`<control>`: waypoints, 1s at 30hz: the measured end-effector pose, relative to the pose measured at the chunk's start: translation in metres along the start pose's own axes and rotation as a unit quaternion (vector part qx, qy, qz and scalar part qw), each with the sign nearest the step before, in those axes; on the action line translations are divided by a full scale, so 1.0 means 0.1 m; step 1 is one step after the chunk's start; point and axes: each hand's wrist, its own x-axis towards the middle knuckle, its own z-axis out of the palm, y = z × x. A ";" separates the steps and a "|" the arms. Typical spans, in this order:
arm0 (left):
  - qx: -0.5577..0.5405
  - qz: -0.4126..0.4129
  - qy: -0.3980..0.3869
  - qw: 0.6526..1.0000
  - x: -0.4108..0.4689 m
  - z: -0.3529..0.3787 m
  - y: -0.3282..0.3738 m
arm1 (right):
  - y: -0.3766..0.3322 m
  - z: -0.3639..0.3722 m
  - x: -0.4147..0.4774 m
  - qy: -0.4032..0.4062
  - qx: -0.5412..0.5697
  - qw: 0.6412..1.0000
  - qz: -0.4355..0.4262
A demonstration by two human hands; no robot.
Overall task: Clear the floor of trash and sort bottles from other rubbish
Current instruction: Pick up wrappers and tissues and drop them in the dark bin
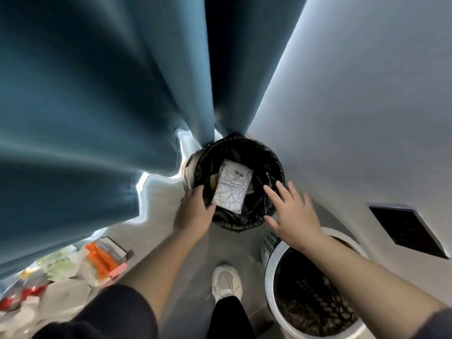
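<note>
**Packet rides high in the bin; liner and sorting at risk**

A dark sleeve point(117, 311) and a white shoe point(226, 281) sit lowest in the head view. Both bare forearms reach forward from there to the black-lined bin point(277, 165).

The left hand point(194, 211) lies on the near-left rim. Its fingers are straight, and the thumb tip is just beside a corner of the silver packet point(232, 185). The right hand point(291, 214) hovers with its fingers spread and holds nothing. The packet lies between the two sets of fingertips, tilted on other rubbish inside the bin.

- **Liner:** Pressure from the left fingers could drag it off the rim.
- **Packet:** It looks propped rather than settled, so a nudge could flip it out.
- **Sorting:** The white perforated basket point(270, 243) stands directly under the right wrist, so rubbish dropped short could land there and mix the sort.
- **Floor:** The trash pile point(97, 260), well behind the left fingers, is not yet cleared.
</note>
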 end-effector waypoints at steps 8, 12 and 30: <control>0.081 0.021 0.017 0.996 -0.94 -0.50 -1.02 | -1.14 -0.01 -0.29 -0.016 -0.017 0.996 -0.088; 0.114 -0.015 0.021 0.993 -1.21 -0.54 -1.94 | -1.99 0.32 -0.36 -0.051 -0.033 0.988 -0.140; 0.098 -0.162 0.037 0.981 -1.01 0.72 -5.41 | -4.28 2.85 0.32 -0.111 -0.016 0.972 -0.205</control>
